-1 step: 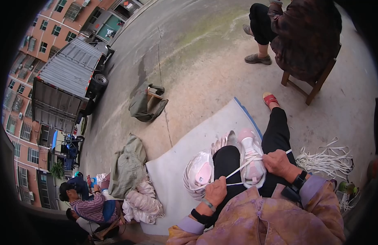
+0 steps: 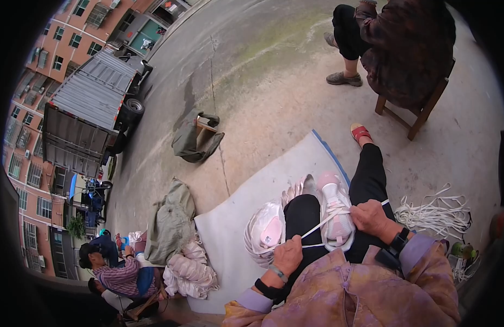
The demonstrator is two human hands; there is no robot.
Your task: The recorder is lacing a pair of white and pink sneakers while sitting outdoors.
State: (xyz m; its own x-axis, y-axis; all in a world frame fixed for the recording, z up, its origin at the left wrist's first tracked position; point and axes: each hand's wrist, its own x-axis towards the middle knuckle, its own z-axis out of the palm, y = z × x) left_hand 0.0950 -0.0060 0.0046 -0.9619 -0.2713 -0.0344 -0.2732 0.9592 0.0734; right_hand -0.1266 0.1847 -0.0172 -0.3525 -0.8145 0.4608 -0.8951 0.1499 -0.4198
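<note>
A pink and white sneaker (image 2: 336,210) rests between my black-trousered legs, its toe pointing away from me. White shoelace (image 2: 316,224) crosses its front and stretches to both sides. My left hand (image 2: 288,255) is closed on one end, pulled out over my left thigh. Close beside the shoe's right side, my right hand (image 2: 371,218) pinches the other lace end, which sticks out past the fingers. To the left of my left leg sits a bundle of pale pink shoe pieces (image 2: 252,231), with a pink patch (image 2: 271,231) on it.
A white sheet (image 2: 219,234) lies under the shoes. Loose white laces (image 2: 434,213) are heaped at right. A green cloth bag (image 2: 173,223) stands by more wrapped shoe pieces (image 2: 192,271). People sit at left and on a wooden chair (image 2: 429,111) ahead; a truck (image 2: 91,90) is parked beyond.
</note>
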